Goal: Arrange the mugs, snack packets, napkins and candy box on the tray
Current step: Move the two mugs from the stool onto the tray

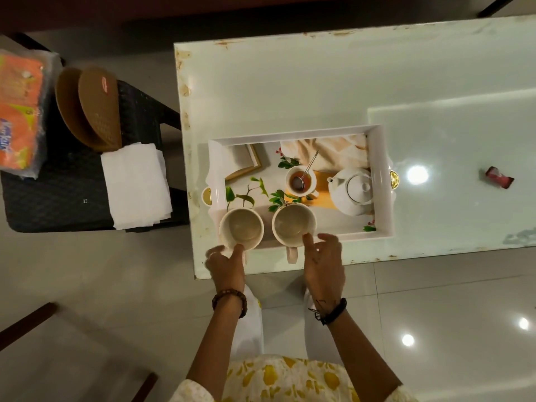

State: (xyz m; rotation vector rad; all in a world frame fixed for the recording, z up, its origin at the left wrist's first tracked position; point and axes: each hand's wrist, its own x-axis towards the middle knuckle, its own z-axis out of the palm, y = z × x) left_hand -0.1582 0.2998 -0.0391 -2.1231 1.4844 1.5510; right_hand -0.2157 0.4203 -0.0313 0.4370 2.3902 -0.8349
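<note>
A white tray (383,181) with a printed teapot picture lies on the glass table. Two empty cream mugs stand at its near left edge, handles toward me. My left hand (226,268) holds the left mug (241,229) at its near rim and handle, with thumb and forefinger curled round it. My right hand (324,265) is relaxed, its forefinger touching the near rim of the right mug (293,223). On a dark chair to the left lie orange snack packets (20,111), a brown candy box (95,108) and a stack of white napkins (136,184).
The pale glass table (290,82) stretches far and right of the tray. A small red wrapper (499,177) lies on it at the right. The dark woven chair (58,198) stands close to the table's left edge. Tiled floor lies below.
</note>
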